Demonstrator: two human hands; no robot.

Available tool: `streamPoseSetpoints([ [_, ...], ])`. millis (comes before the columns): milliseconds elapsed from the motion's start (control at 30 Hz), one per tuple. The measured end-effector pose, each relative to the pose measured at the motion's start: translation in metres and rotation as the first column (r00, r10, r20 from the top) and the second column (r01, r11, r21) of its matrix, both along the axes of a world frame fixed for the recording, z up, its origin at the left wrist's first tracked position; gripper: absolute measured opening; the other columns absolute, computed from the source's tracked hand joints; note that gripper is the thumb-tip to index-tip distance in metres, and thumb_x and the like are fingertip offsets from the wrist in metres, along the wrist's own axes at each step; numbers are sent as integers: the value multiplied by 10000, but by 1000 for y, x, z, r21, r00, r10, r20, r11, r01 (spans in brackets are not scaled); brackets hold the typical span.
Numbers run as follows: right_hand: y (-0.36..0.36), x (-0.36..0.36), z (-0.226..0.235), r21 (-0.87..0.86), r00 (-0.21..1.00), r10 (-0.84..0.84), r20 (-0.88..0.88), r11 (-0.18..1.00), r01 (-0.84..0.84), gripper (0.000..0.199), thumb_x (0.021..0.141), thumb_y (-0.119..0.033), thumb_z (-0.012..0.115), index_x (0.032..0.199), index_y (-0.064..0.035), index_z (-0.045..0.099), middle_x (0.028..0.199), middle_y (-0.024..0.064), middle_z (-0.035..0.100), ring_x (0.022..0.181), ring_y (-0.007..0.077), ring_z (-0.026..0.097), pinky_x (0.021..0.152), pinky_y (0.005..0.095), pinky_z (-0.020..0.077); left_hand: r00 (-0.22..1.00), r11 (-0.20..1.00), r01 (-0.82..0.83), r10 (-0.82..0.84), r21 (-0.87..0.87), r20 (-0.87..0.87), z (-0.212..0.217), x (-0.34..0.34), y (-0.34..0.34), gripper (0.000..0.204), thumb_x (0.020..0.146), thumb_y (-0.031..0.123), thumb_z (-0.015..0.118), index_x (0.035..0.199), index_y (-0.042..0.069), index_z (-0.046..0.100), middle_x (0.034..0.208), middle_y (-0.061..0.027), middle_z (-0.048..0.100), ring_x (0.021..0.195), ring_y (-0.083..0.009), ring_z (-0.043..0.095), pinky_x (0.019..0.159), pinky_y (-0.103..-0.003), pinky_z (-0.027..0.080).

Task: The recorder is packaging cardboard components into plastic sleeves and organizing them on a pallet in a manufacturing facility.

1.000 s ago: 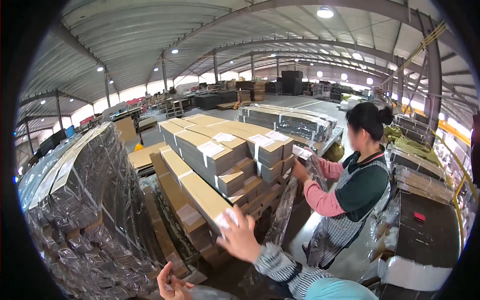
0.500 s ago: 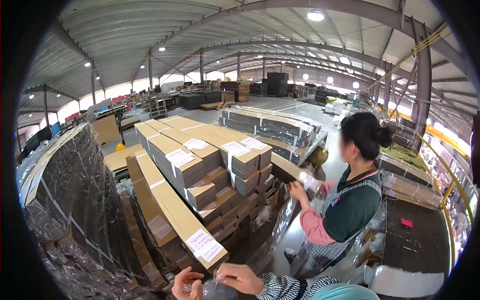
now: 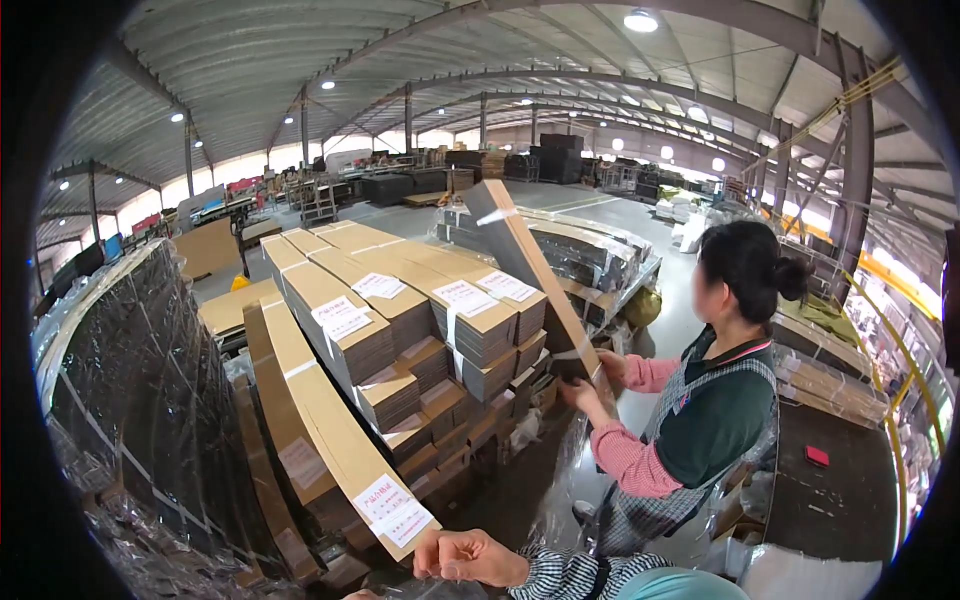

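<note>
Lower centre of frame: your right hand (image 3: 478, 556) is clenched on the near end of the long flat brown cardboard bundle (image 3: 330, 430); your left hand cannot be told.

Long bundle (image 3: 320, 430): flat brown cardboard, strapped, leaning at the front of the stack, near end by the right hand (image 3: 470, 556).
End label (image 3: 392, 508): white sheet, red print, on that bundle's near end.
Top labels (image 3: 465, 297): white sheets on stacked brown bundles behind.
Tilted bundle (image 3: 530, 270): brown, raised upright by a co-worker.
Wrapped pallet (image 3: 150, 400): dark, under clear film, at left.
</note>
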State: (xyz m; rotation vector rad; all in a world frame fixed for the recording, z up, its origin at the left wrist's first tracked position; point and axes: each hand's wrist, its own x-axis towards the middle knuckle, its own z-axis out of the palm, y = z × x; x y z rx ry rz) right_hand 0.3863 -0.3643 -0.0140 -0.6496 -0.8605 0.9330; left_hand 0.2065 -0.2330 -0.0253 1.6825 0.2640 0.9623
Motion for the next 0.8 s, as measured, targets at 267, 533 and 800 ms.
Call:
streamPoseSetpoints([
  [267,12,10,-45,177,910,409,-71,903,-392,310,941,-365,632,931,-64,559,895,120,628,934,266,555,779,390,430,990,909,12,49,-416,136,-10,17,-30,424,970,407,585,829,10,629,880,-131,684,619,-125,541,544,-272,428],
  [533,-40,63,-17,-376,826,302,475,919,-119,276,924,-228,657,1123,-41,618,737,47,601,772,184,632,785,363,501,714,504,680,-619,-533,326,-46,-16,40,376,908,337,635,751,-1,596,617,-121,580,536,-206,513,498,-333,388],
  [800,23,104,-103,276,69,-321,944,890,362,168,912,-154,549,830,-8,540,808,119,532,741,286,546,701,379,478,812,791,438,-145,427,-565,-57,40,82,209,793,44,621,988,74,693,904,-96,665,830,-308,666,668,-389,526],
])
